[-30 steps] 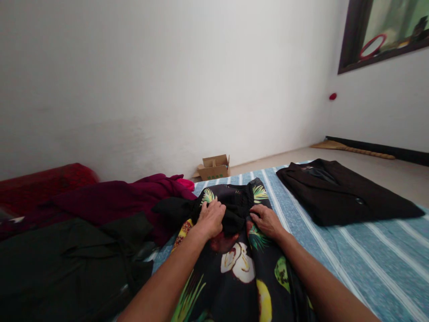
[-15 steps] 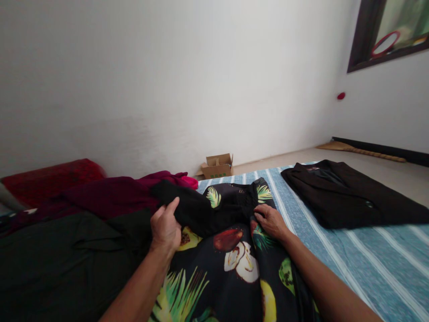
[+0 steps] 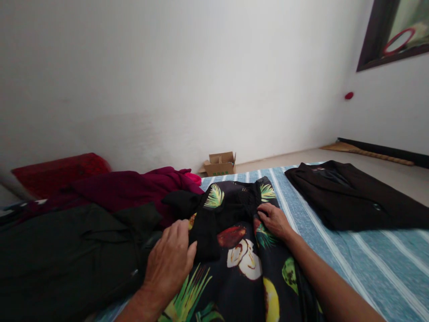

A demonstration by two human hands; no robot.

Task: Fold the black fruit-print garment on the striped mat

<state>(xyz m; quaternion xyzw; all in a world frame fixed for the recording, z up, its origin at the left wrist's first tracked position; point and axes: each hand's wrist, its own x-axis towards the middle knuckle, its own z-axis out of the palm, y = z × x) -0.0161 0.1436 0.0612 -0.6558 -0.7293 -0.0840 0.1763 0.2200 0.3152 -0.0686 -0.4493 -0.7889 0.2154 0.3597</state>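
A black garment printed with fruit and leaves [image 3: 241,286] lies spread in front of me, its top pointing toward the wall. At its left edge is my left hand [image 3: 172,257], back upward and thumb parted from the fingers, touching the black sleeve [image 3: 206,237] folded across the front. The fingertips are partly hidden. My right hand [image 3: 273,220] has its fingers bent onto the garment's upper right side, closed on the printed cloth. Another piece of black cloth [image 3: 181,201] sticks out on the left.
Left of the garment lie a dark green garment [image 3: 67,255] and a maroon garment [image 3: 134,192], with a red bundle [image 3: 63,174] behind. A folded dark jacket [image 3: 355,197] rests on the blue striped sheet [image 3: 348,268]. By the wall stands a cardboard box [image 3: 219,164].
My left hand has let go of the black sleeve and come back to the garment's left edge, turning its back upward. The sleeve now lies folded inward. My right hand stays in place.
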